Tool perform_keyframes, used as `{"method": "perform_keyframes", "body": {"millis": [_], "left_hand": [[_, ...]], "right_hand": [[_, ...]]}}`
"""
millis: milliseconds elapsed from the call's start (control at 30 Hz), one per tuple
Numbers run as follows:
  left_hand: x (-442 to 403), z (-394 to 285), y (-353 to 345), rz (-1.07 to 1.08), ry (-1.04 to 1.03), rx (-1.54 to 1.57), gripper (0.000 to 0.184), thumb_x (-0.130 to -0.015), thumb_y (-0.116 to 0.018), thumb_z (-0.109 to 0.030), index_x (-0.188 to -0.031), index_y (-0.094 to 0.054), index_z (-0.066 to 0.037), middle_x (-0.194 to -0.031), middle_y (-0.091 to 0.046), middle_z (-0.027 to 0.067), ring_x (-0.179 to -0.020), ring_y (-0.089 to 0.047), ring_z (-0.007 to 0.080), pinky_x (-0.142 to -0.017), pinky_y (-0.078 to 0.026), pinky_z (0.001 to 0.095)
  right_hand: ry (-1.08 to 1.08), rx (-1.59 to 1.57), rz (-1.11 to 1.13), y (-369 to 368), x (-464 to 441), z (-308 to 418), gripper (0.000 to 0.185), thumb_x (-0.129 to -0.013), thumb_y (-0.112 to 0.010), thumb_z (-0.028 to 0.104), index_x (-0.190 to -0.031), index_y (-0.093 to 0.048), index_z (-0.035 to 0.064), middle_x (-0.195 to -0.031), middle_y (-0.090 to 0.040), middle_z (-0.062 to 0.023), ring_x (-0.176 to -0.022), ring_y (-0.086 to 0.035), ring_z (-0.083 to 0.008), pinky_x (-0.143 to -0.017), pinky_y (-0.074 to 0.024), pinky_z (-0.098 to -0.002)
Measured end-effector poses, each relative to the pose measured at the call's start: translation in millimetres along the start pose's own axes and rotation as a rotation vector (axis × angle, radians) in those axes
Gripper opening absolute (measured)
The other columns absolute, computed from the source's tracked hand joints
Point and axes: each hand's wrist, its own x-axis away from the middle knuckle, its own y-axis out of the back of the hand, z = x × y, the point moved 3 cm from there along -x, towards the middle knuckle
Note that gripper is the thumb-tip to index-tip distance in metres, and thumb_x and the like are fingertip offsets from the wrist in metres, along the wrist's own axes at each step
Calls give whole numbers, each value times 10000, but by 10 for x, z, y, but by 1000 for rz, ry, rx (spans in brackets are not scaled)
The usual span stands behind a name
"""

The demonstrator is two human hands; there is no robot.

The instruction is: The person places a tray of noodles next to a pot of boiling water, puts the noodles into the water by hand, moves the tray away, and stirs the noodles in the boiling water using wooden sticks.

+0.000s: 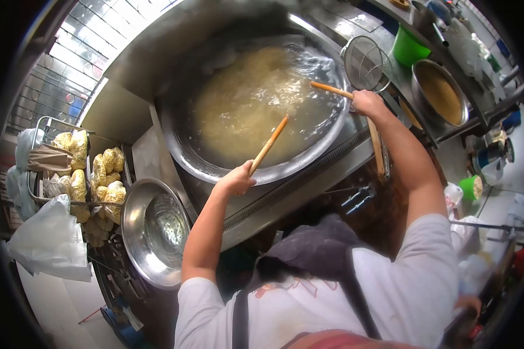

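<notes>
A wide metal wok [183, 154] holds bubbling, cloudy water with a pale yellow mass of what look like noodles [238, 99]. My left hand [237, 178] is closed around a wooden stick [269, 145] at the near rim, its tip pointing up over the water. Over the right side of the rim, my right hand [368, 104] grips another wooden stick [330, 89], which points left across the water. Both stick tips show above the surface. Just beyond my right hand rests a round wire strainer [363, 61], and its wooden handle [376, 145] runs down below my wrist.
At the left stands a shiny metal basin [137, 230], beside a wire rack [35, 186] with several bags of yellow noodles [78, 148]. A green bucket [407, 46] and a metal bowl [462, 113] of brownish liquid stand at the right. Steam blurs the wok's far edge.
</notes>
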Motion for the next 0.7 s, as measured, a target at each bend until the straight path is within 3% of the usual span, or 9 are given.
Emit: {"method": "perform_keyframes", "body": {"millis": [100,200,267,333,433,567,700], "left_hand": [[307,437,-108,7,35,115,692,-880,-732,-161,-1485,-397,-160,-879,-638,126,-735,-641,205,-619,-512,379],[533,1036,-199,-54,-86,119,625,-897,-699,-80,-1446,-413,-165,-730,-489,8,-548,-470,118,-477,-402,304],[899,1362,-219,-71,42,131,597,-881,-718,-77,-1409,-453,-157,-734,-488,4,-564,-483,114,-489,-410,304],[1405,1608,-229,-80,190,115,561,-862,-756,-146,-1362,-509,-94,-877,-624,88,-785,-615,180,-695,-503,355],[2082,1848,-357,-58,326,322,448,-866,-753,-134,-1276,-580,-80,-790,-559,30,-667,-527,129,-599,-450,313],[2620,1843,-468,-102,399,417,362,-878,-744,-127,-1213,-620,-73,-747,-491,-16,-621,-473,99,-553,-408,290],[3043,2039,-647,-178,355,501,337,-880,-743,-112,-1190,-619,-67,-753,-472,-27,-637,-462,85,-553,-386,269]], "right_hand": [[-81,34,60,119,386,-153,292,-919,-527,124,-1146,-703,71,-1154,-708,-175,-1090,-678,-353,-906,-545,-469],[-107,57,55,319,752,-436,277,-895,-530,78,-1118,-687,31,-1118,-702,-214,-1063,-674,-385,-895,-543,-480],[-119,88,49,416,948,-635,239,-879,-579,82,-1055,-726,14,-1136,-695,-225,-1079,-667,-387,-907,-546,-459],[-50,74,18,633,1367,-659,227,-863,-616,88,-1056,-696,-2,-1090,-703,-226,-1057,-663,-398,-892,-540,-462],[-47,20,-3,829,1889,-650,246,-834,-665,94,-1061,-652,0,-1044,-702,-221,-1027,-659,-401,-875,-529,-469],[54,-18,21,562,1786,-777,257,-818,-746,100,-1021,-600,45,-929,-687,-215,-936,-659,-408,-793,-511,-481],[109,-75,116,-258,1273,-380,163,-862,-627,74,-1019,-588,55,-913,-678,-218,-882,-659,-408,-760,-511,-493]]}}
